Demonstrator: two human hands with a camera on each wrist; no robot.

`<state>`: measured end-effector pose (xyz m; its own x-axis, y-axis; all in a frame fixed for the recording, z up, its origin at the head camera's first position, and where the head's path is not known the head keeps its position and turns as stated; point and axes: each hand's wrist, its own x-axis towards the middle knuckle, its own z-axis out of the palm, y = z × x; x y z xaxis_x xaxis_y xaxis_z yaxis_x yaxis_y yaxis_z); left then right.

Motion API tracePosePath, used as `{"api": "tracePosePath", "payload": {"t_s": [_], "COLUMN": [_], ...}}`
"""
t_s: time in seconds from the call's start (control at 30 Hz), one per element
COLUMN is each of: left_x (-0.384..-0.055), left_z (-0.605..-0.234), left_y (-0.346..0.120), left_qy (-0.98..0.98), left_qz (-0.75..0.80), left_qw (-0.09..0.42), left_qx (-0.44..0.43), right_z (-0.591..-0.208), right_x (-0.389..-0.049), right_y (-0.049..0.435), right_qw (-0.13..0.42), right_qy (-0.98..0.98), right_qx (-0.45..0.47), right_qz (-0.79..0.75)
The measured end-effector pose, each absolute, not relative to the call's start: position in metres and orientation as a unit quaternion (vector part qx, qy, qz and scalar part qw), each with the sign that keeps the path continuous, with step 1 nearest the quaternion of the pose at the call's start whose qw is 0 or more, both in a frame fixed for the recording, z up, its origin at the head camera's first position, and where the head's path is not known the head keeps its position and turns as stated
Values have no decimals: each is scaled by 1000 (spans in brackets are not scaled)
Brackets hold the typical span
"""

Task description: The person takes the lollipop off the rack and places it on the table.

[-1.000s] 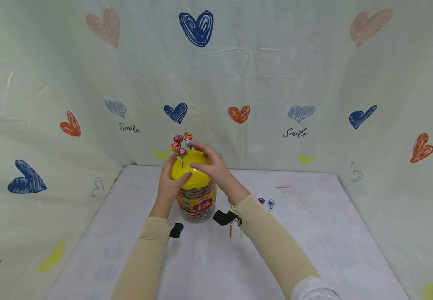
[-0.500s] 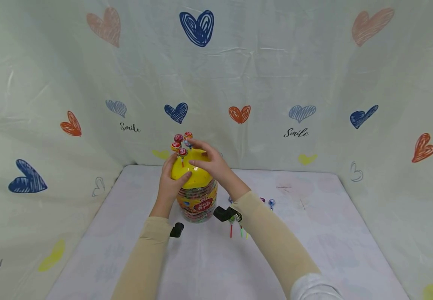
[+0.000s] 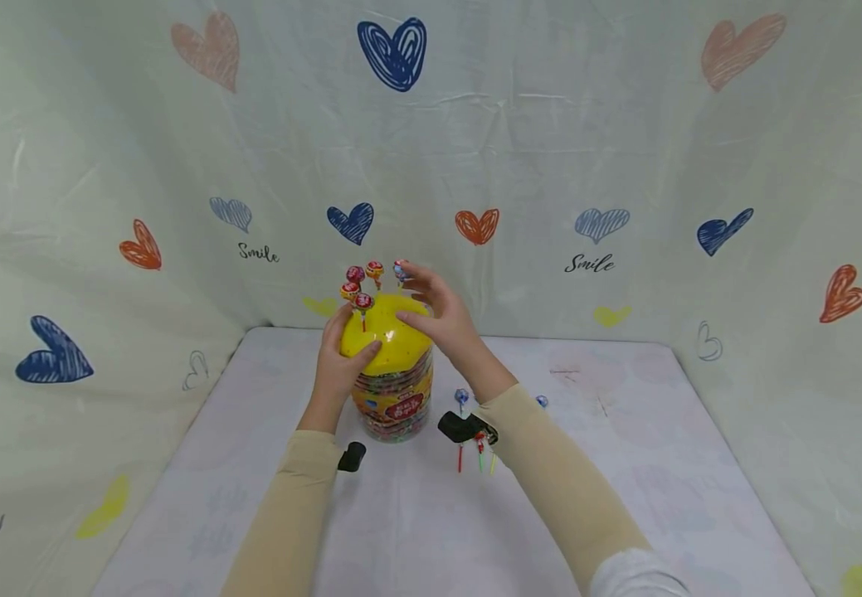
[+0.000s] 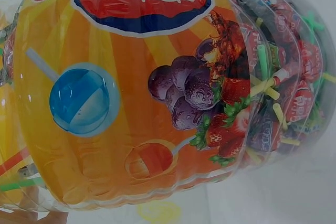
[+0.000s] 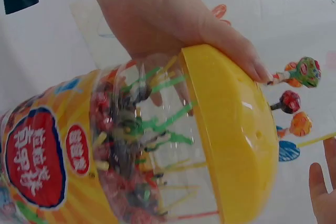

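Note:
A clear jar full of wrapped lollipops stands on the table under a domed yellow lid. My left hand grips the lid's left side, thumb on the front. Several lollipops stand upright in the lid's holes, at its left and back. My right hand pinches a blue-wrapped lollipop by its head above the lid's back right. In the right wrist view its yellow stick shows free beside my fingers. The left wrist view shows the jar's orange fruit label.
Several loose lollipops lie on the white table right of the jar, among them a blue one and another partly behind my right sleeve. A curtain printed with hearts rises behind the table.
My right hand has moved right and slightly up, carrying the blue lollipop away from the others on the lid. My left hand has stayed on the lid.

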<state>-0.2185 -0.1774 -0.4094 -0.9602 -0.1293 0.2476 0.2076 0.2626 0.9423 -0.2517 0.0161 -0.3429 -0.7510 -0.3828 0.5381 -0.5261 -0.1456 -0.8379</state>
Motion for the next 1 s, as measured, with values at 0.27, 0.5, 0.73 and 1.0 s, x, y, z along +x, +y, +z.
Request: {"api": "tracePosePath", "payload": {"t_s": [0.27,0.5,0.73,1.0], "left_x": [-219,-219,-218,-218], "left_z": [-410,-410,-408,-409], "left_y": [-179,-177,-177,-177], "left_qy": [-792,-792,-793,-792], "left_qz": [-591,-594,-593,-593], "left_qw": [149,143,138,144], "left_qx": [-27,-22,-10,-14], "right_z": [-359,-378,-400,-430], "right_x": [-247,-239,-236,-231], "right_y": [50,79,101,124], "right_qw": [23,17,5,-17], "right_qy": [-616,-621,-635,-658], "right_qx": [303,250,214,177], "right_qz": [727,742,743,732]}}
